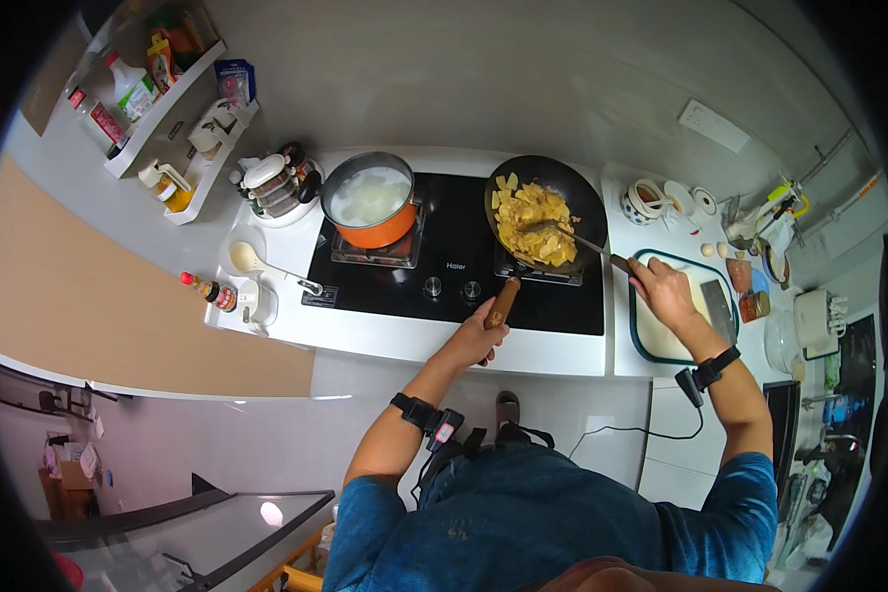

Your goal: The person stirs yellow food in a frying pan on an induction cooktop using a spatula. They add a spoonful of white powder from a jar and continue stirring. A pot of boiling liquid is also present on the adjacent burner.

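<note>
My left hand (476, 340) grips the wooden handle (502, 303) of a dark wok (588, 192) on the right burner. Sliced yellow potatoes (534, 222) lie in the wok. Held in my right hand (664, 294) is a metal spatula (588, 243) with a dark handle; its blade is in among the slices. On the left burner stands an orange pot (377, 231) of whitish, cloudy contents. Under my right hand and wrist is a cutting board (654, 334) with a dark green rim, and a cleaver (717, 307) rests on it.
Left of the black gas hob (451, 222) are a ladle (266, 268), a sauce bottle (208, 291) and a rack of seasoning jars (272, 189). A patterned jar (642, 203), eggs (714, 249) and a glass bowl (782, 340) stand on the right counter. Wall shelves (166, 111) hold bottles.
</note>
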Demonstrator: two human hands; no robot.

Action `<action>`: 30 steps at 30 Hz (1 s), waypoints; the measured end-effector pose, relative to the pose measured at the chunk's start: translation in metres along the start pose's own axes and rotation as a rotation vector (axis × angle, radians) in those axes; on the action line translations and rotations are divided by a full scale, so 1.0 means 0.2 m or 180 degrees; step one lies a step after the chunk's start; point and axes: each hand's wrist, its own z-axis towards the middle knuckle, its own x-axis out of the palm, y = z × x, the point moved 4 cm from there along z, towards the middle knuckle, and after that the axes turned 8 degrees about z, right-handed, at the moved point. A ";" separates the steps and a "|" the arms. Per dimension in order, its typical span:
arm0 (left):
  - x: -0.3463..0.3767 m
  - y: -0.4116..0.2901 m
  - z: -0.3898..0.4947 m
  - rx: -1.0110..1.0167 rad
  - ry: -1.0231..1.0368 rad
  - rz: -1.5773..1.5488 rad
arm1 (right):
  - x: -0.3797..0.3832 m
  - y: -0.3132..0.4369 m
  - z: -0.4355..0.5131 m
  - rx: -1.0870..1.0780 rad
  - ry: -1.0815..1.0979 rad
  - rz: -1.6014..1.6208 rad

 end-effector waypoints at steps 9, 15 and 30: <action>-0.01 0.05 0.02 0.0144 0.0147 -0.0077 | -0.39 -0.02 0.04 0.0071 0.0685 -0.0907; -0.01 0.04 0.02 0.0110 0.0152 -0.0139 | -0.20 -0.02 0.07 -0.0125 0.1208 -0.0659; 0.00 -0.02 0.00 -0.0002 0.0174 -0.0172 | -0.22 -0.13 -0.01 0.0638 0.0857 0.0059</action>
